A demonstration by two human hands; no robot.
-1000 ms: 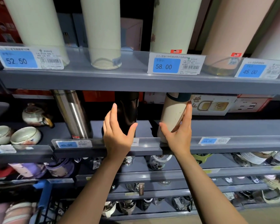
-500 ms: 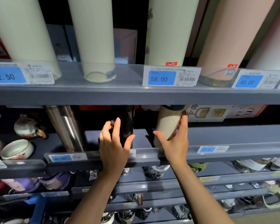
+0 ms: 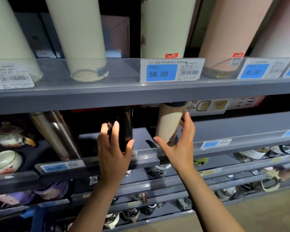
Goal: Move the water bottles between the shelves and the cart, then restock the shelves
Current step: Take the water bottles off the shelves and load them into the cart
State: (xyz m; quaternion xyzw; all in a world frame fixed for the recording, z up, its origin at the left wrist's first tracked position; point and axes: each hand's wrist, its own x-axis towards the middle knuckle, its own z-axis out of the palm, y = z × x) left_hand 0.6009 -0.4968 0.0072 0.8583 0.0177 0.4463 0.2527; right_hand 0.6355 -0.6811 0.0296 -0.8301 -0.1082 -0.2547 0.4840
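Over the last second the left hand [image 3: 113,154] has closed in on the black bottle [image 3: 124,128]: its fingers, which stood straight up in front of the bottle, now lie against the bottle's front with the thumb set against its lower right side, so it half cups the bottle without plainly clasping it. The right hand [image 3: 179,144] has changed little; its fingers remain spread and straight along the right side of the cream bottle [image 3: 167,124], the thumb reaching toward the bottle's base, touching or just beside it, again more a steadying touch than a grasp. Both bottles have stayed upright in the same spots on the middle shelf [image 3: 241,141], just behind its front rail, and the view has dropped a little toward them. This suggests the person is either about to take the pair off the shelf or is settling them in place while restocking; the frames alone do not say which. The black bottle is tall, dark and glossy, its top hidden under the upper shelf [image 3: 107,96]. The cream bottle is pale with faint speckles, a dark cap just under that shelf and some print near its foot. A steel flask [image 3: 55,134] stands to the left of the black bottle, apart from both hands.
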